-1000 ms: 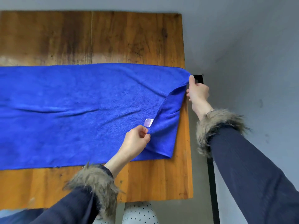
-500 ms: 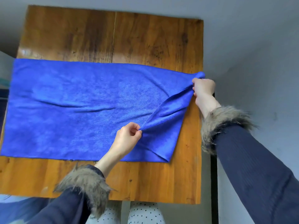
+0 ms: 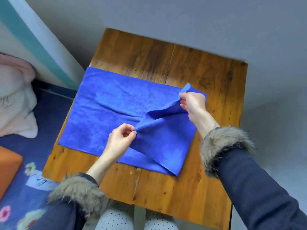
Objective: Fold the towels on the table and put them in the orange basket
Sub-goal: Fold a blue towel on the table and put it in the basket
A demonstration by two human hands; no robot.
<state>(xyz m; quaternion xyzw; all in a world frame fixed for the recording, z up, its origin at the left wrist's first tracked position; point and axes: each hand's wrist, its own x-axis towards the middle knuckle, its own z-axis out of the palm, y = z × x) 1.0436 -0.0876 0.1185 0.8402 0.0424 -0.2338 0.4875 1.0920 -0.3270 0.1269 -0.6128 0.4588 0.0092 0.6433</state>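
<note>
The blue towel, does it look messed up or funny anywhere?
Not really. The blue towel lies mostly flat on the wooden table, with one soft crease across its middle. Its right end is lifted and bunched only because the left hand and right hand pinch it to fold. No tears or spills show.

Since the earlier frames both hands have carried the blue towel's (image 3: 116, 105) right end inward. The right hand (image 3: 192, 102), pinching the far corner, has left the table's (image 3: 216, 75) 3 o'clock edge. The left hand (image 3: 122, 140) has lifted its corner higher, toward 9 o'clock. The pale label no longer shows.
</note>
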